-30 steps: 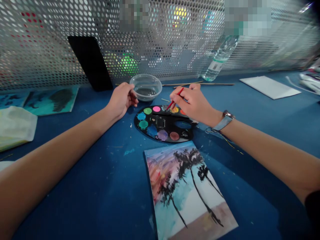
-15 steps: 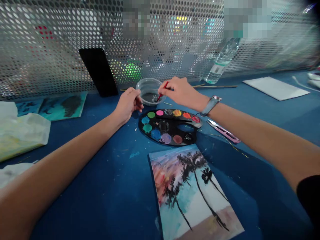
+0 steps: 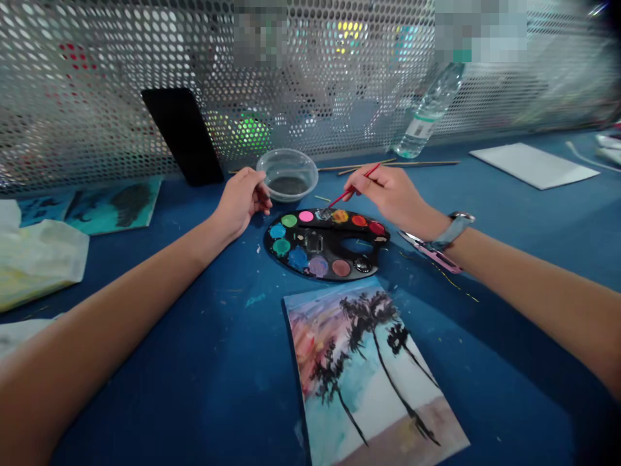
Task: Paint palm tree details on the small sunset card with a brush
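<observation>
A slim red paintbrush (image 3: 356, 184) is pinched in my right hand (image 3: 388, 194), its tip down at the grey paint well along the far edge of the black paint palette (image 3: 330, 233). My left hand (image 3: 245, 199) grips the near left rim of a clear plastic bowl (image 3: 301, 171) that has dark, murky water in it. Closer to me lies a canvas (image 3: 373, 375) painted with dark palm trees against a pink and turquoise sky.
A black phone-like slab (image 3: 184, 136) and a water bottle (image 3: 431, 113) lean on the perforated metal screen (image 3: 145, 52). Under my right wrist lies a pink craft knife (image 3: 439, 259). Other paintings (image 3: 116, 207), crumpled paper (image 3: 48, 259), thin sticks (image 3: 422, 164) and a white panel (image 3: 533, 165) surround the palette.
My right hand has lifted the paintbrush out of the bowl and moved it right and toward me, to the palette. My left hand stays at the bowl's rim.
</observation>
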Motion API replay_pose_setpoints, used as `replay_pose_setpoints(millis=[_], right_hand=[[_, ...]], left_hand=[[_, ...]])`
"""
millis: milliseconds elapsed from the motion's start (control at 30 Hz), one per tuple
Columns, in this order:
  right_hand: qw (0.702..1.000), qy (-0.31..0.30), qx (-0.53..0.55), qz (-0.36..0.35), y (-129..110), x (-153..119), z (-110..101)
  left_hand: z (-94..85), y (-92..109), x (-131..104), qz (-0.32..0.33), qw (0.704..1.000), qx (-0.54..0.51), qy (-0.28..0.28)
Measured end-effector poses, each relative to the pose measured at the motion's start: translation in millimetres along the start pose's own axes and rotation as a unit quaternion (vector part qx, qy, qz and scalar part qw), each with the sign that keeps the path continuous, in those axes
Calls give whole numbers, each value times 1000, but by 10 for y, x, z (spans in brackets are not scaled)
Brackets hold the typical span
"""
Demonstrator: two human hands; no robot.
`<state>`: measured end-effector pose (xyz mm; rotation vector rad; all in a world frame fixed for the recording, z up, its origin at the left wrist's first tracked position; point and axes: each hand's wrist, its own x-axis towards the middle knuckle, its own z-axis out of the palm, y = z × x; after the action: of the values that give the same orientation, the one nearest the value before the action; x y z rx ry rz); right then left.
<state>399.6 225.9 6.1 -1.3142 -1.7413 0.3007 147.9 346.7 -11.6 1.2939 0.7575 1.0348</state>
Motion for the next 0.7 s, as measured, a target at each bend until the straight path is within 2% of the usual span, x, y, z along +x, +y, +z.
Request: replay_pose_setpoints(millis=[133, 333, 500, 700], right_hand=[[999, -25, -33, 5, -2, -3, 10], [992, -49, -111, -37, -120, 1, 13], [989, -50, -134, -50, -162, -8, 29], [972, -51, -217, -79, -200, -34, 76]], left_hand=[[-5, -8, 12, 1, 1000, -1, 2], [-3, 0, -2, -2, 1000, -5, 5], [12, 12, -10, -7, 1000, -7, 11], [22, 20, -12, -7, 1000, -10, 14]])
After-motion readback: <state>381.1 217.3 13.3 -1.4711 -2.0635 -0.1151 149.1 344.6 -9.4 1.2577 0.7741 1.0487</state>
